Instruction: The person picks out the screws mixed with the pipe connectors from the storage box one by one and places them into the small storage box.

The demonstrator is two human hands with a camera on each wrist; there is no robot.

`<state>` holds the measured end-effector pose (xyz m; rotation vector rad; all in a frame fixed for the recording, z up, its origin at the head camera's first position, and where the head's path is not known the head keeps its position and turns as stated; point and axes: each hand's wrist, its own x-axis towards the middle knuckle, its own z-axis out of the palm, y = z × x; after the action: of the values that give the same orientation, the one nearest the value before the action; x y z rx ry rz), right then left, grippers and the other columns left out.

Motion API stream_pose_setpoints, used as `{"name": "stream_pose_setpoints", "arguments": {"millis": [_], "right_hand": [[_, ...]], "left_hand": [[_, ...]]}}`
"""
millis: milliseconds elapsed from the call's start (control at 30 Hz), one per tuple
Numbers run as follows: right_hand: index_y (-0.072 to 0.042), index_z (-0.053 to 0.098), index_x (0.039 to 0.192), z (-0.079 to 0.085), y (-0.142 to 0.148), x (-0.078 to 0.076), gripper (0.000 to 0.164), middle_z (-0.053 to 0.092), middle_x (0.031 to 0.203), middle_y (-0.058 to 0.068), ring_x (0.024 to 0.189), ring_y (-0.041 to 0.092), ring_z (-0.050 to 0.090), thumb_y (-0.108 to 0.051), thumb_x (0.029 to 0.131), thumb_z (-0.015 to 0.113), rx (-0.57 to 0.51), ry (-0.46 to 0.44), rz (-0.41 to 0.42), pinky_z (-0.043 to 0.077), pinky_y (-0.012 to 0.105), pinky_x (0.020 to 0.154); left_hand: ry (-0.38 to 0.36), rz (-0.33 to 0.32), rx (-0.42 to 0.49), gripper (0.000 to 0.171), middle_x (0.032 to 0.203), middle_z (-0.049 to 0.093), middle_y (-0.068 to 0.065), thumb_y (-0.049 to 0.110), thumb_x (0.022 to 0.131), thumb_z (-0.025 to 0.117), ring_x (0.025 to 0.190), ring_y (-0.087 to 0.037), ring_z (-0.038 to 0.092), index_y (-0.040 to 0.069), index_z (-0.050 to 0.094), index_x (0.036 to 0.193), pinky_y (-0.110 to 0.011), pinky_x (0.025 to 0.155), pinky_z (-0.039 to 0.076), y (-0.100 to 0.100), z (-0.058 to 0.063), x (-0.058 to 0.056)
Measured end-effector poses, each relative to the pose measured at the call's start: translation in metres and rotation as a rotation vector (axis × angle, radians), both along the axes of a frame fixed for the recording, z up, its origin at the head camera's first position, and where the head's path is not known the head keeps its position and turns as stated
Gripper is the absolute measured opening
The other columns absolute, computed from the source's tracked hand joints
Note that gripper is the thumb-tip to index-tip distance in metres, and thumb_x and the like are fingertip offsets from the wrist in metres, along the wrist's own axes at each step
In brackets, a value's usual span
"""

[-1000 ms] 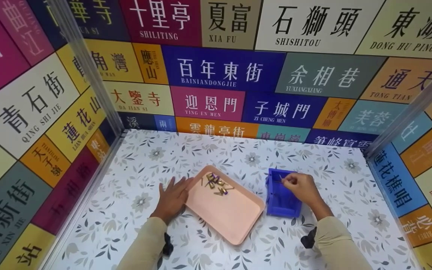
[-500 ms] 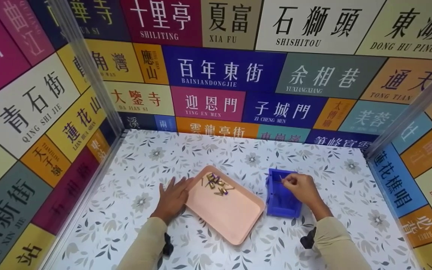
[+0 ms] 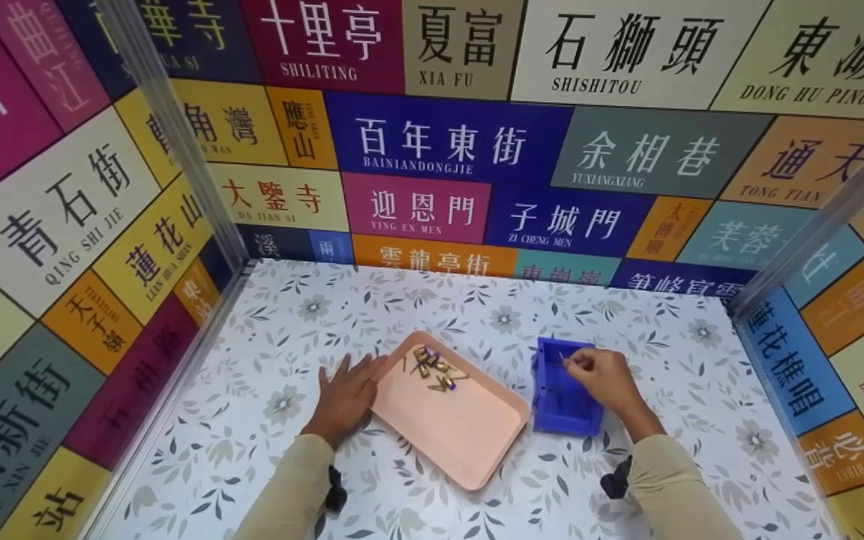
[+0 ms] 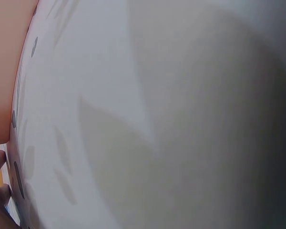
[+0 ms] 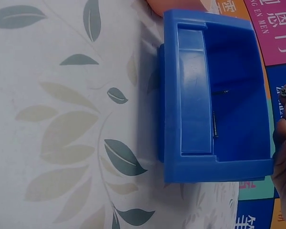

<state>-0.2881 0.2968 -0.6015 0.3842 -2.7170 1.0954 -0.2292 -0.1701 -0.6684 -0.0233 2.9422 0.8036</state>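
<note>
My right hand (image 3: 603,377) pinches a screw (image 5: 283,91) between thumb and fingertips, over the blue bin (image 3: 541,390). The screw's cross-slotted head shows in the right wrist view. Inside the bin, a dark screw (image 5: 215,125) lies along the inner wall, and another screw (image 5: 221,92) lies near it. My left hand (image 3: 346,394) lies palm down, fingers spread, at the left edge of a pink tray (image 3: 454,435). Several small brass-coloured pieces (image 3: 436,367), some long and thin and some with purple parts, are heaped at the tray's far end.
The table (image 3: 417,300) wears a white leaf-and-flower print. Walls of coloured sign panels (image 3: 447,135) enclose its back and sides, with clear corner strips (image 3: 184,135). A narrow strip of table separates tray and bin.
</note>
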Motion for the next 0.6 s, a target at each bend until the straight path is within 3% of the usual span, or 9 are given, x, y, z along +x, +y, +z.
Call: {"name": "stream_pose_setpoints", "arguments": {"millis": [600], "right_hand": [[-0.012, 0.075, 0.077, -0.001, -0.0004, 0.0007, 0.009, 0.068, 0.069, -0.003, 0.062, 0.007, 0.054, -0.011, 0.085, 0.077, 0.02, 0.001, -0.003, 0.043, 0.021, 0.059]], "left_hand": [[0.008, 0.003, 0.004, 0.047, 0.166, 0.032, 0.013, 0.05, 0.108, 0.029, 0.161, -0.026, 0.011, 0.055, 0.03, 0.155, -0.067, 0.124, -0.009, -0.0013, -0.0022, -0.0005]]}}
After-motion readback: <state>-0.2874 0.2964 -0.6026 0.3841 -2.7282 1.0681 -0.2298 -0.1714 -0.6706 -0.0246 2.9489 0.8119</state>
